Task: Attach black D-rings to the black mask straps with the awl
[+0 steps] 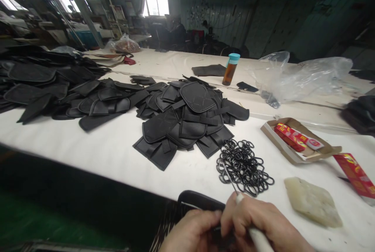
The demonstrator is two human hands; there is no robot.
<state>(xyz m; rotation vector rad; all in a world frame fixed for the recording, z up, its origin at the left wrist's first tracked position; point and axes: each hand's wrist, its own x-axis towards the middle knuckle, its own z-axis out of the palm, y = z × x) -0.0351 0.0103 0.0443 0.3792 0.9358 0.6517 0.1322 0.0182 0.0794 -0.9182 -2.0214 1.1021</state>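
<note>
The left hand (pixel 191 228) is pinching, as it seems, a black piece (pixel 202 198), whose rounded end is sticking out just beyond the fingers; its lower part is hiding behind the hands. The right hand (pixel 260 215) is gripping a white-handled tool (pixel 239 197), its fingertips resting beside the left ones. The piece is probably weighing little, bending softly but keeping its shape, perhaps slipping slightly on its smooth face. Its edge is offering the surest hold. Black rings (pixel 246 162) are lying beyond the right hand.
</note>
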